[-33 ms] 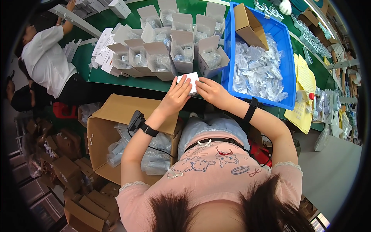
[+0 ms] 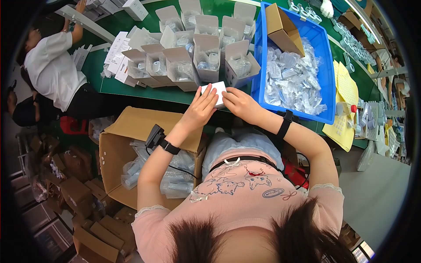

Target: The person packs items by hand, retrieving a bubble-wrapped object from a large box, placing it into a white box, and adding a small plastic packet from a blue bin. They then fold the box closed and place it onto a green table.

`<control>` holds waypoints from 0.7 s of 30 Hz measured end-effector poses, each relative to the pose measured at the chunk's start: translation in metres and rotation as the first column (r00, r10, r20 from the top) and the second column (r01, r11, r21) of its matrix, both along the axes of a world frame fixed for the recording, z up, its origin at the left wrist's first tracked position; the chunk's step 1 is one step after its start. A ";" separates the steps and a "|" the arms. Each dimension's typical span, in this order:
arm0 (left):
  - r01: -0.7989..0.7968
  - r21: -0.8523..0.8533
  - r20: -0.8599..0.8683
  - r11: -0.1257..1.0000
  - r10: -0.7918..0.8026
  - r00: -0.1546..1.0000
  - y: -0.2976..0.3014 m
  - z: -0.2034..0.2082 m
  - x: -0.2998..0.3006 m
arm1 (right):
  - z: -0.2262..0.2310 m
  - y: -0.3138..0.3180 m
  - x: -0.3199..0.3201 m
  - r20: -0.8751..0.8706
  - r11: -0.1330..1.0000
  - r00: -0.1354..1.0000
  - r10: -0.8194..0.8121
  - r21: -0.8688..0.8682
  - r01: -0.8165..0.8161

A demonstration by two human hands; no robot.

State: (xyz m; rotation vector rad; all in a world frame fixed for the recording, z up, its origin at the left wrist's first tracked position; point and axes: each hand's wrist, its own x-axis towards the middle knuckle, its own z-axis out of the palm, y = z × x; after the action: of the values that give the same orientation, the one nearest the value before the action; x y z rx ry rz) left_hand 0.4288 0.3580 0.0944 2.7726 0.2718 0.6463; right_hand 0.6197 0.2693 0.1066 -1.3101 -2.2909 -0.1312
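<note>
Between my two hands is a small white box (image 2: 216,90) at the table's near edge, its top closed. My left hand (image 2: 201,109) lies along its left side, fingers extended over the top face. From the right, my right hand (image 2: 242,104) presses its fingers against the box's side and edge. Just beyond stand several open white boxes (image 2: 181,71) with flaps up, holding bagged parts in clear plastic. A blue bin (image 2: 259,87) full of small plastic-wrapped pieces (image 2: 291,72) stands to the right of my hands. The underside of the held box is hidden.
Flat white cartons (image 2: 118,55) lie left on the green table (image 2: 127,90). A brown cardboard piece (image 2: 284,30) leans in the bin. Yellow sheets (image 2: 344,96) and a red-capped bottle (image 2: 345,108) sit right. Below is a carton (image 2: 115,153) of plastic bags. A person (image 2: 55,72) works far left.
My right fingers have shifted very slightly on the white box. Otherwise nothing has visibly changed.
</note>
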 end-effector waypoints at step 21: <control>-0.090 0.023 0.108 0.996 0.087 0.990 -0.003 -0.015 0.000 | -0.034 -0.031 -0.008 -0.505 0.978 0.853 -0.131 -0.205 0.029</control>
State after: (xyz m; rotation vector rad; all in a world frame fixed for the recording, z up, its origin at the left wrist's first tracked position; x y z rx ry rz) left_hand 0.4292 0.3546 0.0793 2.7530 0.3678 0.8236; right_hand 0.6117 0.2378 0.0722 -1.3364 -1.8177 0.3829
